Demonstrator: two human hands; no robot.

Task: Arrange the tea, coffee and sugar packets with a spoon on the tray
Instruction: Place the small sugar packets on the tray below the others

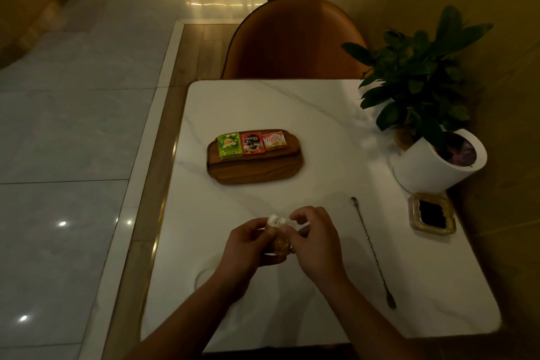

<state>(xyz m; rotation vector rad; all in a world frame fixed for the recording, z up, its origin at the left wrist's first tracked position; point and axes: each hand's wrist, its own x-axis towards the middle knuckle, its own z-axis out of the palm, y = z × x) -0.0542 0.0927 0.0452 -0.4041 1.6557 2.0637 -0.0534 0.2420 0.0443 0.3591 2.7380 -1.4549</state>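
Head view: left hand (248,242) and right hand (315,240) both pinch a small packet (279,231) over the surface (263,102). The tray (257,169) with three packets (253,142) sits ahead of them, and the spoon (372,251) lies right of the right hand.

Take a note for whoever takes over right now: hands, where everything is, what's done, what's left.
Hands: left hand and right hand pinch a small packet above the table; label unreadable, probably sugar.
Done: green tea packet, red coffee packet and creamer packet lie in a row on the tray's far side.
The long spoon lies on the table right of the hands, off the tray.
Remaining: held packet, then spoon, onto the tray.
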